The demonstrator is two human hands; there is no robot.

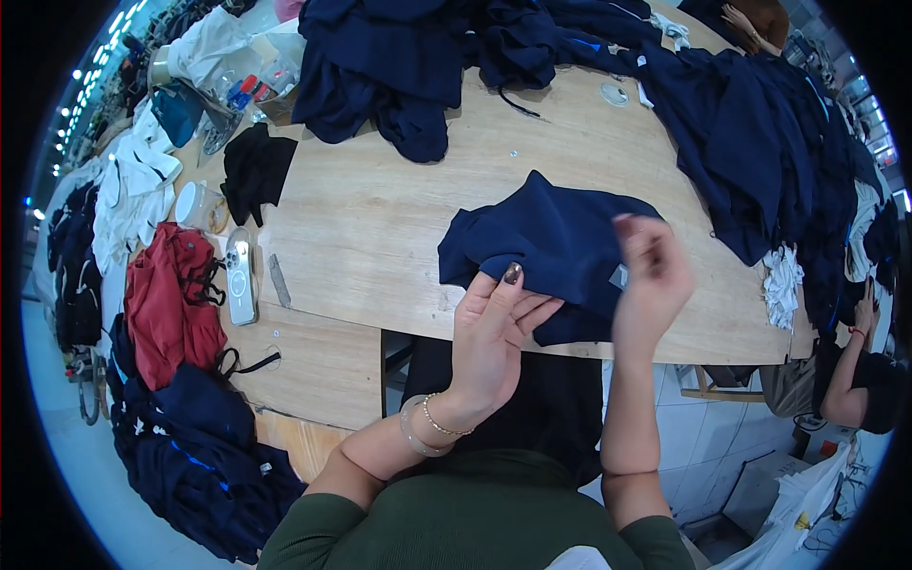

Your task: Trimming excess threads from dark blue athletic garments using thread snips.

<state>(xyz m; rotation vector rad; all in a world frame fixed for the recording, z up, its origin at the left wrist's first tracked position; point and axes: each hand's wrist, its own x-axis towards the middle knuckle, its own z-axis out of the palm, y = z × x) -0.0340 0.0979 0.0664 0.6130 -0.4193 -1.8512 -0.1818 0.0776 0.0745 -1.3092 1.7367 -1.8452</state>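
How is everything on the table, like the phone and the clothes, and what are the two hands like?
Left hand: pinching the navy cloth's near edge
Right hand: raised, fingers curled, blurred; grip unclear
Navy cloth: loosely spread, wrinkled
Phone: lying back side up
Red garment: crumpled
Black cloth: bunched up
Far navy garments: heaped, unfolded

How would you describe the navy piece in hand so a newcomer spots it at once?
Find the broad pale wooden table, then its near edge, in front of the green shirt. There the left fingers hold a navy cloth. Unlike the bigger navy piles farther back, it lies apart and shows a small pale patch near its right side.
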